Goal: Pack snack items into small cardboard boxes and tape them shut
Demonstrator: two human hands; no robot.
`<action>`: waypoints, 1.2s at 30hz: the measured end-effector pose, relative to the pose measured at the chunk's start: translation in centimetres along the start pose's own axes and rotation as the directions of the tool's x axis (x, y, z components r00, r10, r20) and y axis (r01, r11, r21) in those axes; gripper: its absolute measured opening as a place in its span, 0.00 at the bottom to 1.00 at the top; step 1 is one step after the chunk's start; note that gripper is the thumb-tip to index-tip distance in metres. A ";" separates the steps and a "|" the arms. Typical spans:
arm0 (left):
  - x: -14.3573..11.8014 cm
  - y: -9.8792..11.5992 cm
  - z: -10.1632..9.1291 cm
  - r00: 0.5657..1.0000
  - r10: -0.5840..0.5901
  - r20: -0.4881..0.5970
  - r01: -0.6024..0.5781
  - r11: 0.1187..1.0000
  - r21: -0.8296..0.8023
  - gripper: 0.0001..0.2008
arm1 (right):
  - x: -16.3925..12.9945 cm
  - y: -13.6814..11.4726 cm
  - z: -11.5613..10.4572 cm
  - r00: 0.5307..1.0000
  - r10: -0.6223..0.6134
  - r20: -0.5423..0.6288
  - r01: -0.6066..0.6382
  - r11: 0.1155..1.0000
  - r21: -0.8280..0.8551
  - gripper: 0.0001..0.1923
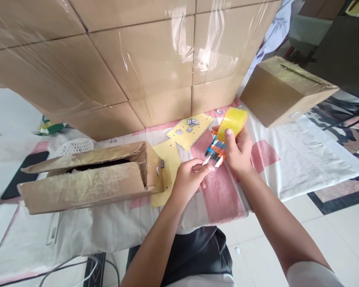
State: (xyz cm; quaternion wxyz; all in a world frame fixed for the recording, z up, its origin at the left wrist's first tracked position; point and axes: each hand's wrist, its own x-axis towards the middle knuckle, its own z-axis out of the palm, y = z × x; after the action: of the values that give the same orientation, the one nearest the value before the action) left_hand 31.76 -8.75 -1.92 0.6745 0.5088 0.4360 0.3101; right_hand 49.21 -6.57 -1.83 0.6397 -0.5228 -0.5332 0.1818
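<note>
Two bare forearms, nothing worn at wrist or fingers of left hand (189,176) or right hand (238,153). Short white sleeve (312,275) at the right upper arm. Dark, perhaps charcoal, trousers (197,251) below.

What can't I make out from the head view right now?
- Inside the open box: dark, screened by its flaps.
- Print on the small clear packet: too small, partly covered by the right hand and left hand.
- Tiny pieces on the yellow sheet: too small.
- Sealed box: contents hidden.
</note>
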 end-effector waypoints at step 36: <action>-0.7 0.0 0.8 0.999 -0.027 -0.018 0.026 0.998 -0.052 0.12 | 1.8 -0.1 -0.3 0.970 0.237 -0.051 -0.216 0.940 0.262 0.27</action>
State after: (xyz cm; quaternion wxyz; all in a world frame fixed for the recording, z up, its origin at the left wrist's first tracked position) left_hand 32.20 -9.69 -1.68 0.6875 0.4824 0.4406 0.3171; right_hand 50.08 -5.34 -0.89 0.6977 -0.5011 -0.4151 0.2998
